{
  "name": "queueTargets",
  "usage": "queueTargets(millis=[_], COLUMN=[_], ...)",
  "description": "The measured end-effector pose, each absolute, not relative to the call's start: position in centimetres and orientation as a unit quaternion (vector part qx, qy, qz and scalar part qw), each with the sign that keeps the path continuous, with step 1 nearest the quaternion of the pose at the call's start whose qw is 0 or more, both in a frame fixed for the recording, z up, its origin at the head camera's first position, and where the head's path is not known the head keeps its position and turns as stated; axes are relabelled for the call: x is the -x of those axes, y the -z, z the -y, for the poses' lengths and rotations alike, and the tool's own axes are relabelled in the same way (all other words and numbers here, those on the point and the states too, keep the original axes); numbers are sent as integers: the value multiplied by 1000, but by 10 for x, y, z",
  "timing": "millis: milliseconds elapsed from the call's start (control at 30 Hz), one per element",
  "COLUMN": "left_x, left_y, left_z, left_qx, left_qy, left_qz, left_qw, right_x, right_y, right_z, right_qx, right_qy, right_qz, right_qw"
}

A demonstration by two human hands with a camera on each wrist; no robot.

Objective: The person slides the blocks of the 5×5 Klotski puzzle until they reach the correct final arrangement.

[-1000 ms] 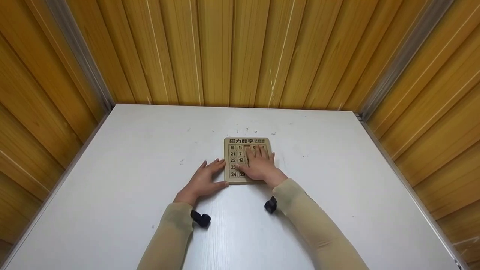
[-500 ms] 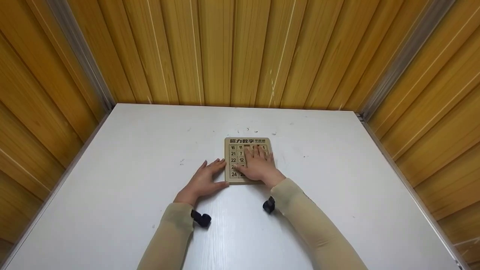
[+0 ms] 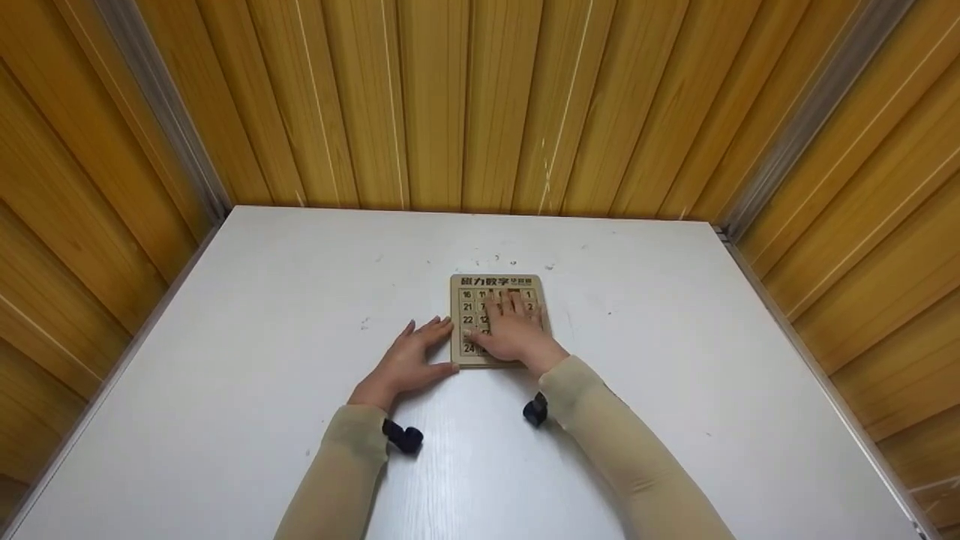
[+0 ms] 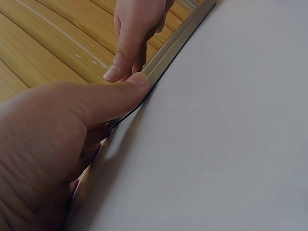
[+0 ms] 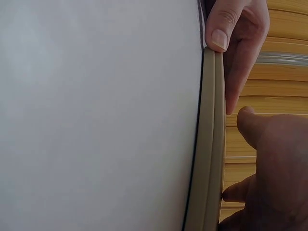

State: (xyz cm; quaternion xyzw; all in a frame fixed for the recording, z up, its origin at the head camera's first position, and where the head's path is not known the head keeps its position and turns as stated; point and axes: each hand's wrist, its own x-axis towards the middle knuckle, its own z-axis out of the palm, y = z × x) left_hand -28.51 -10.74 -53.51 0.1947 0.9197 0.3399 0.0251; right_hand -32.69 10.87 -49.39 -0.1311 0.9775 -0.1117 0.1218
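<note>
A tan sliding number puzzle (image 3: 496, 283) lies flat on the white table, with numbered tiles below its printed top edge. My left hand (image 3: 409, 365) braces its near left corner. The thumb touches the near edge, and the straight fingers rest along the left side. My right hand (image 3: 514, 335) is spread over the tiles, fingertips on the upper rows, hiding many of the middle and right ones. Dark slot shows near the top row around those fingertips. In the left wrist view, the left thumb (image 4: 113, 98) presses the board's edge (image 4: 175, 45). The right wrist view shows the right hand (image 5: 281, 163) over the board.
The white table (image 3: 300, 300) extends around the puzzle, with small dark marks beyond it. Yellow wood-patterned panels (image 3: 480, 105) enclose the back and sides. A small black camera (image 3: 405, 437) sits at the left wrist, another black camera (image 3: 535, 411) at the right.
My right hand has shifted slightly left over the tiles. A top-row tile under its fingertips has slid left, and dark slot now shows on its right. My left hand stays put.
</note>
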Motion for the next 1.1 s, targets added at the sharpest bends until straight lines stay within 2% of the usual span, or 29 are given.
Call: queueTargets(millis=[633,1100], left_x=[285,285], left_y=[535,536], left_z=[109,107], left_qx=[-205,-188], left_qy=[-345,-336], left_qz=[-916,-922], left_qw=[18,27], right_x=[326,327], right_y=[494,492], right_z=[-105,-127], right_qx=[142,130], right_qy=[130,139], right_qz=[-974,-975], right_qw=[120,112])
